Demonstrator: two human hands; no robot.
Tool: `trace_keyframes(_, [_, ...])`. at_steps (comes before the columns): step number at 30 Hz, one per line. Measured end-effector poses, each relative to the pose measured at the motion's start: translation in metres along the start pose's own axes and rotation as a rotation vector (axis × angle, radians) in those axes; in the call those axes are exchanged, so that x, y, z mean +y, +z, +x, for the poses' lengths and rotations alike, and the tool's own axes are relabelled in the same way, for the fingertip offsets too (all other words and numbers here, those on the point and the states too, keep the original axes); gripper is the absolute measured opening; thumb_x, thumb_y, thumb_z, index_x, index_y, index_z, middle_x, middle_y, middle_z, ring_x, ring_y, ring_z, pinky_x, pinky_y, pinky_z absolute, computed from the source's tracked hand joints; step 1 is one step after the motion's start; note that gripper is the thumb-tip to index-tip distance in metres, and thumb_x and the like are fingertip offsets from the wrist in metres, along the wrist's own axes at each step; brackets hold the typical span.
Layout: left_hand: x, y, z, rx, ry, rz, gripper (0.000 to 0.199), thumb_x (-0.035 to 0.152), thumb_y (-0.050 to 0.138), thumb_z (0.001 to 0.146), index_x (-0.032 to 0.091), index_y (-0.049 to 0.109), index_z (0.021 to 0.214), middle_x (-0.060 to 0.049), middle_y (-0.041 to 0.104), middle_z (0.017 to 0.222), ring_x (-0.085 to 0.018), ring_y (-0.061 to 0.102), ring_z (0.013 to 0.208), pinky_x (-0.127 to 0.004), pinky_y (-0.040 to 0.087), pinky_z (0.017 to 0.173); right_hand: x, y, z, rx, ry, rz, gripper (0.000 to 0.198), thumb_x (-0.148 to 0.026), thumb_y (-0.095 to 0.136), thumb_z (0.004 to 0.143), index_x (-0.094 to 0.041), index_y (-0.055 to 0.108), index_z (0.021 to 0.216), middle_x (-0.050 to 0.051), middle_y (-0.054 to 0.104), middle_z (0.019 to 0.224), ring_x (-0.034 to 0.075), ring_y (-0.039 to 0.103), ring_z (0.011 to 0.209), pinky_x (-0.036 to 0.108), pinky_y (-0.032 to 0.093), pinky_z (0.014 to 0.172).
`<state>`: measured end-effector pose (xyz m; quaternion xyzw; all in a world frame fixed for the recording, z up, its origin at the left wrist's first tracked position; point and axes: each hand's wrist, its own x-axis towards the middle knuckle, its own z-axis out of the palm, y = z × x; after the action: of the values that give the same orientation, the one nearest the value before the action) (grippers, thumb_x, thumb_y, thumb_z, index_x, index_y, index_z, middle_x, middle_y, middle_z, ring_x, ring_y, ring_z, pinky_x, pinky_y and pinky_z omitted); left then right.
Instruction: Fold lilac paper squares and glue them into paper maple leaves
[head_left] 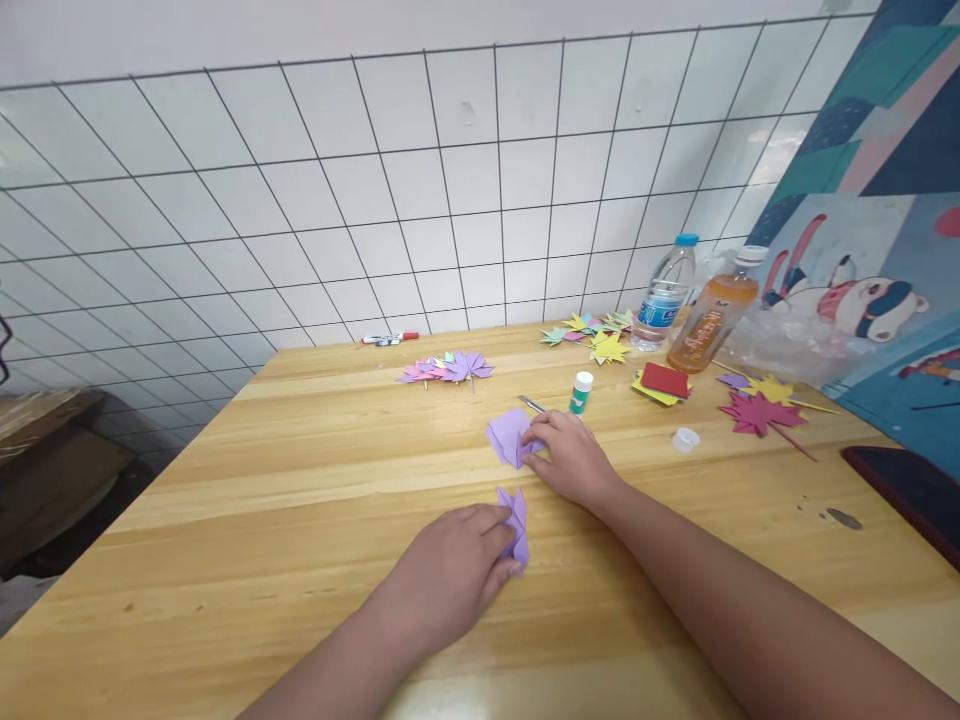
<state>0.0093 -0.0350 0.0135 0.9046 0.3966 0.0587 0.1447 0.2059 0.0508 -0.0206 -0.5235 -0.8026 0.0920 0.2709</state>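
Close to the middle of the table, my left hand is closed on a folded purple paper piece with pointed tips, fingers and thumb covering part of it. Farther off, my right hand pinches the right edge of a second folded purple paper, which lies on the wood. A thin metal blade or pen-like tool lies just beyond that hand, its other end hidden. Behind the same hand a green and white glue stick stands upright.
Paper leaves, more leaves and markers lie by the tiled wall. At right are a water bottle, an orange drink bottle, paper squares, a white cap, a magenta leaf and a dark phone.
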Motion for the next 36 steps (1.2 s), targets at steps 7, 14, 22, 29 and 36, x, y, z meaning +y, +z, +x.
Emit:
trace_keyframes(7, [-0.003,0.004,-0.001,0.027,-0.092,0.066,0.027,0.028,0.037,0.089,0.023,0.06,0.103,-0.006,0.06,0.104,-0.022,0.053,0.098,-0.039,0.041,0.087,0.002,-0.014,-0.001,-0.145,-0.08,0.345,0.009,-0.019,0.055,0.08,-0.02,0.064,0.079,0.002,0.06,0.087,0.014,0.055,0.084,0.027,0.041,0.076])
trace_keyframes(14, [-0.003,0.005,0.0,0.041,-0.082,0.044,0.023,0.024,0.04,0.088,0.023,0.057,0.103,-0.005,0.053,0.113,-0.021,0.048,0.105,-0.039,0.039,0.091,-0.006,-0.017,-0.01,-0.354,-0.138,0.2,0.012,-0.014,0.054,0.076,-0.02,0.064,0.076,0.0,0.059,0.072,0.012,0.053,0.067,0.023,0.038,0.06])
trace_keyframes(22, [0.0,0.002,-0.004,-0.004,-0.106,0.0,0.027,0.027,0.042,0.087,0.022,0.047,0.114,-0.005,0.055,0.112,-0.021,0.05,0.103,-0.037,0.04,0.089,-0.011,-0.012,-0.012,-0.342,-0.167,0.129,0.012,-0.015,0.054,0.077,-0.02,0.065,0.077,0.0,0.061,0.071,0.013,0.054,0.069,0.023,0.037,0.062])
trace_keyframes(29, [0.001,0.006,-0.009,0.0,-0.092,0.021,0.048,0.037,0.044,0.085,0.024,0.034,0.131,-0.007,0.046,0.128,-0.023,0.044,0.116,-0.038,0.038,0.095,-0.012,-0.011,-0.011,-0.35,-0.195,0.1,0.012,-0.015,0.052,0.078,-0.02,0.063,0.078,0.0,0.062,0.075,0.012,0.054,0.07,0.023,0.036,0.064])
trace_keyframes(36, [0.005,0.006,-0.007,-0.024,-0.115,0.006,0.05,0.042,0.046,0.084,0.025,0.038,0.13,-0.009,0.045,0.127,-0.025,0.042,0.116,-0.041,0.037,0.095,-0.014,-0.01,-0.01,-0.343,-0.191,0.068,0.01,-0.016,0.052,0.076,-0.02,0.061,0.075,-0.001,0.061,0.071,0.011,0.051,0.064,0.022,0.033,0.062])
